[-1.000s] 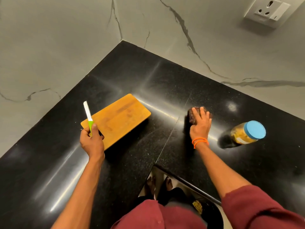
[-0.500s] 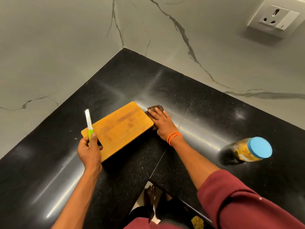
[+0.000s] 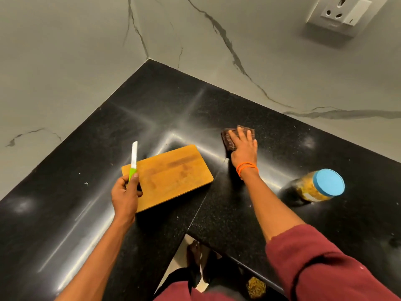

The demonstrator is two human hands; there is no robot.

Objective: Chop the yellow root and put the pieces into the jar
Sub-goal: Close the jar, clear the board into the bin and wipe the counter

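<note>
My left hand [image 3: 125, 193] grips a knife [image 3: 134, 158] with a white blade and green handle, blade pointing up, at the left corner of a bare wooden cutting board [image 3: 169, 175]. My right hand [image 3: 244, 149] presses flat on a dark brown cloth [image 3: 227, 139] on the black counter, just right of the board's far corner. A jar [image 3: 319, 186] with yellow contents and a blue lid stands closed at the right. No yellow root is in view.
The black stone counter [image 3: 108, 131] forms an L in a corner of grey marble walls. A wall socket [image 3: 340, 15] sits at the upper right. The counter's inner edge and the floor with my feet [image 3: 195, 253] lie below.
My right hand slid the cloth from the board's right edge back to the right and farther away. The left hand with the knife stayed by the board.
</note>
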